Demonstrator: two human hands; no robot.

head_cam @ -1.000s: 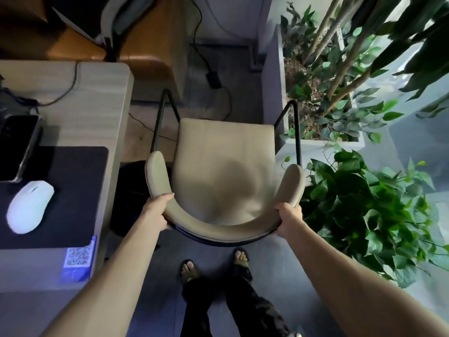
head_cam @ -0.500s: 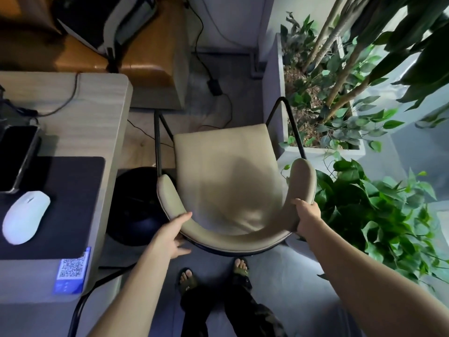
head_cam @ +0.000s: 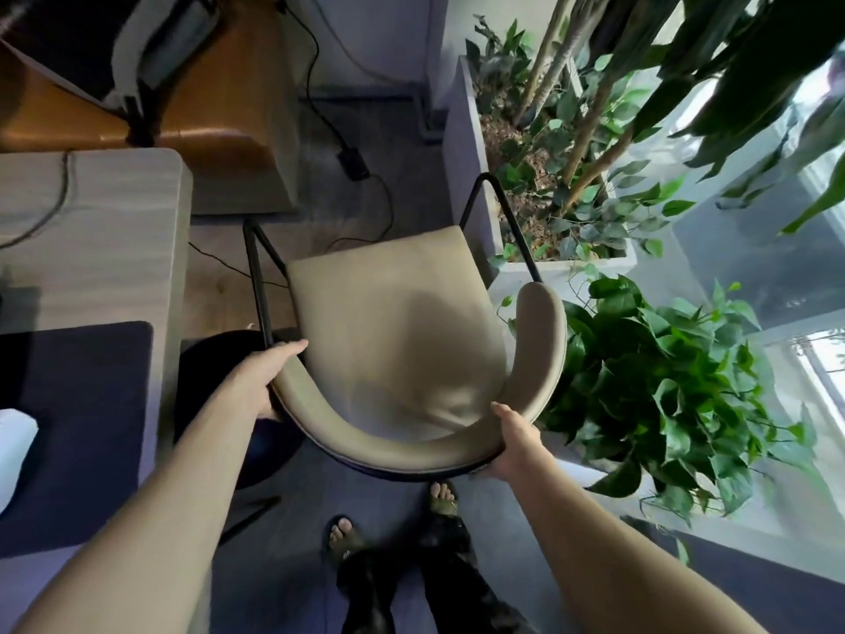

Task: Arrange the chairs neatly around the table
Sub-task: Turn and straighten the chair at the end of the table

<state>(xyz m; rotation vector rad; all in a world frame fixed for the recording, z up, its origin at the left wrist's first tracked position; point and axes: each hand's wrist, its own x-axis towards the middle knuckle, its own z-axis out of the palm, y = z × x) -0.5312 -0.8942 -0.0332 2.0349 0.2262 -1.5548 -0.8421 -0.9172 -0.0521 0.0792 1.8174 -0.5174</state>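
- the chair (head_cam: 393, 322) stands on the floor directly ahead of the person, between the table (head_cam: 91, 231) on the left and the leafy plant (head_cam: 676, 386) on the right; its curved backrest is toward the person and the seat opens away.
- the chair sits skewed: its front-to-back line runs up and a little to the right, so the seat faces away from the table's edge, not toward it.
- the left hand (head_cam: 260, 382) is on the left end of the curved backrest, fingers curled round that end with the thumb lying along the top, clamped on the chair.
- the right hand (head_cam: 512, 443) holds the right side of the backrest low near its back curve, fingers wrapped underneath, also gripping the chair.
- the left hand is the one nearer the table, just beside its edge; the right hand is near the plant's leaves.
- my reading: the coming move is a turn of the chair toward the table, the left hand as the pivot and the right hand swinging the back round; the right end of the backrest, just beside the leaves, may brush them.
- a dark mat (head_cam: 73, 404) lies on the table, with a white object (head_cam: 16, 446) at the frame's left edge.
- no brand, label or writing can be read.
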